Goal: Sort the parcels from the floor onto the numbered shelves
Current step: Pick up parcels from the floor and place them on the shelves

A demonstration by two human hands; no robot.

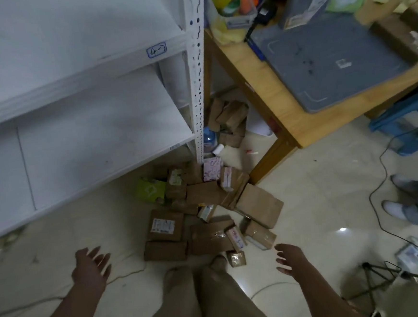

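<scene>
A heap of brown cardboard parcels (207, 208) lies on the tiled floor beside the foot of the white shelf unit (74, 106). One parcel with a white label (165, 225) sits at the near left of the heap; a green box (150, 190) and a pink patterned box (212, 168) lie further back. A handwritten tag (156, 50) marks an upper shelf edge. My left hand (91, 266) hovers with spread fingers left of the heap, holding nothing. My right hand (288, 258) hangs relaxed and empty to the heap's right.
A wooden table (299, 116) with a grey mat and clutter stands at right, more parcels (229, 116) under it. A blue stool (405, 123), another person's feet (406, 198), a tripod (387, 277) and cables (379, 170) occupy the right floor. A cord trails at lower left.
</scene>
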